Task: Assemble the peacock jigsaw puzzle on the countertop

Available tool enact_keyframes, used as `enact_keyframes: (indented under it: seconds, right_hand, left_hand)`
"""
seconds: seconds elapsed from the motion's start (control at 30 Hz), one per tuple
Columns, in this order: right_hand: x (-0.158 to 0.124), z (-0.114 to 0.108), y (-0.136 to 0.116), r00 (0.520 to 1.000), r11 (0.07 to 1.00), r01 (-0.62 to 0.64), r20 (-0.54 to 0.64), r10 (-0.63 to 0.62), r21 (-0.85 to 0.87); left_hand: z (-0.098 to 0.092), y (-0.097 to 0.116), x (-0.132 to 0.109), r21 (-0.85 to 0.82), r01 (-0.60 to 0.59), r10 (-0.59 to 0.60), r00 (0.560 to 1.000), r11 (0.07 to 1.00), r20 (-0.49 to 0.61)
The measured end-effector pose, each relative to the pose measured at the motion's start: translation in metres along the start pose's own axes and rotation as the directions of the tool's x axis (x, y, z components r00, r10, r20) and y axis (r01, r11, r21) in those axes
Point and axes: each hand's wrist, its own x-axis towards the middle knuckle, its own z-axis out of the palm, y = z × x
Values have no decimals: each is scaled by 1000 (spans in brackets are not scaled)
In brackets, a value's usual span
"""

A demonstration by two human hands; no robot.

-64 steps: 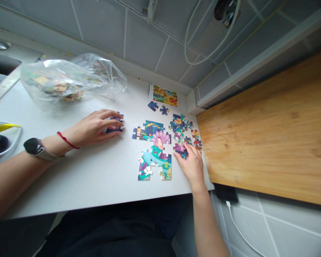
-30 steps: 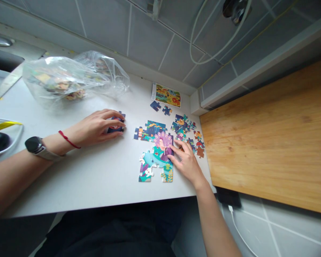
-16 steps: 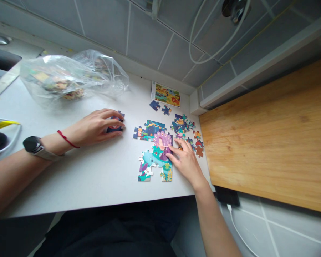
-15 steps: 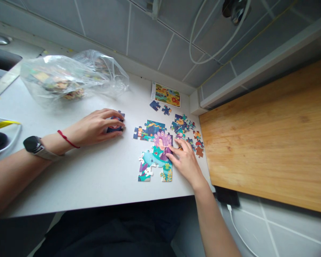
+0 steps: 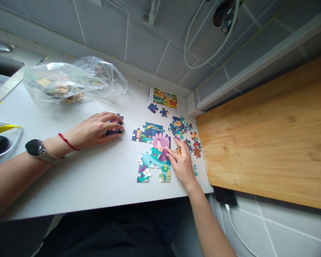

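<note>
A partly joined colourful jigsaw (image 5: 153,151) lies on the white counter (image 5: 96,178). My right hand (image 5: 182,162) rests flat at its right edge, fingers stretched, fingertips pressing a purple piece (image 5: 164,154) into the joined part. My left hand (image 5: 95,130) lies further left with curled fingers gripping a small dark blue cluster of pieces (image 5: 114,127). Loose pieces (image 5: 183,128) are heaped just beyond my right hand, and two separate blue ones (image 5: 157,110) lie nearer the wall.
A clear plastic bag (image 5: 69,80) with more pieces sits at the back left. A small picture card (image 5: 163,97) leans by the tiled wall. A wooden board (image 5: 267,132) adjoins the counter on the right. A cable (image 5: 238,228) hangs below.
My right hand slid a purple piece from the loose heap leftward to the joined jigsaw's right edge and now presses it there. My left hand stayed on its dark cluster.
</note>
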Motion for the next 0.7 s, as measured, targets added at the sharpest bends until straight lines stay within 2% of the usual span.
enact_keyframes:
  seconds: [0.1,0.17,0.3,0.47,0.6,0.7]
  right_hand:
    - [-16,-1,7,969,998,-30,-244,42,50]
    - [-29,-3,12,940,997,-44,-336,62,61]
    - [-50,-9,20,937,997,-17,-348,41,71]
    - [-54,-11,18,925,995,1,-379,36,97]
    - [-52,-10,15,931,991,12,-362,37,130]
    - [-54,-11,14,952,984,41,-306,15,176]
  left_hand:
    - [0,1,0,4,-1,1,1000,1000,-1]
    - [-1,1,0,0,2,-2,1000,1000,0]
    - [0,3,1,-6,-2,2,1000,1000,-5]
    - [3,9,7,45,-22,24,999,999,-47]
    - [4,30,19,72,-71,69,997,995,25]
    - [3,50,35,84,-115,106,990,990,97]
